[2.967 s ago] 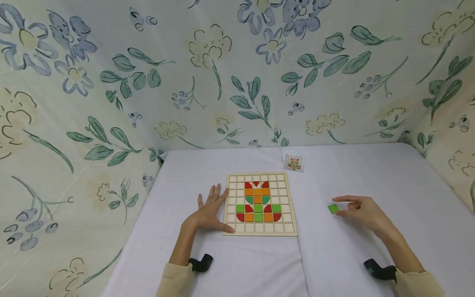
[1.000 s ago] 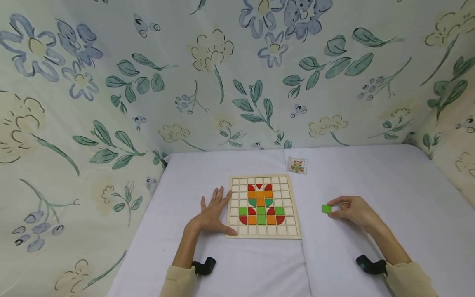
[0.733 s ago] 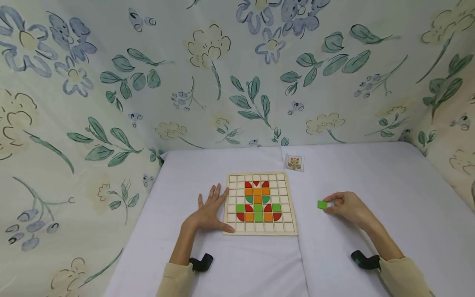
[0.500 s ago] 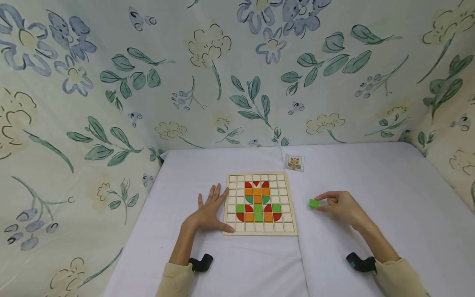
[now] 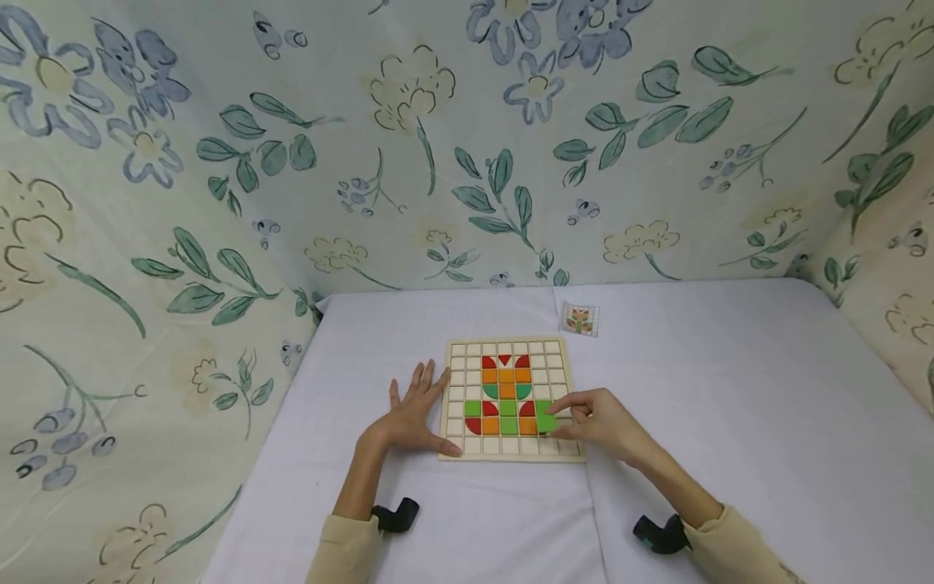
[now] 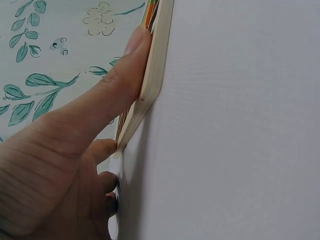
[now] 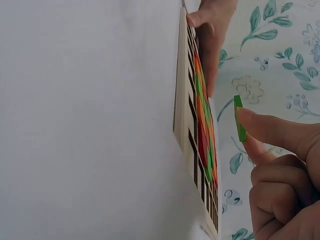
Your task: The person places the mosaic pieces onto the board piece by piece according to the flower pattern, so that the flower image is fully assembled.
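Observation:
In the head view, a square wooden grid board lies on the table, with red, orange and green tiles set into it as a flower. My left hand spreads along its left side, thumb on the near left corner and fingertips at the edge. Between thumb and index finger, my right hand pinches a green square tile over the right part of the pattern, covering part of the red rounded tile beneath. The right wrist view shows this tile raised off the board's surface.
A small pattern card printed with a similar flower lies beyond the board's far right corner. The table wears a white cloth, and a floral curtain hangs behind it. Black cameras are strapped to both wrists.
My right hand has carried the green tile leftward from the table on the right to above the board. My left hand stays at the board's left edge; the tiles in the board look the same.

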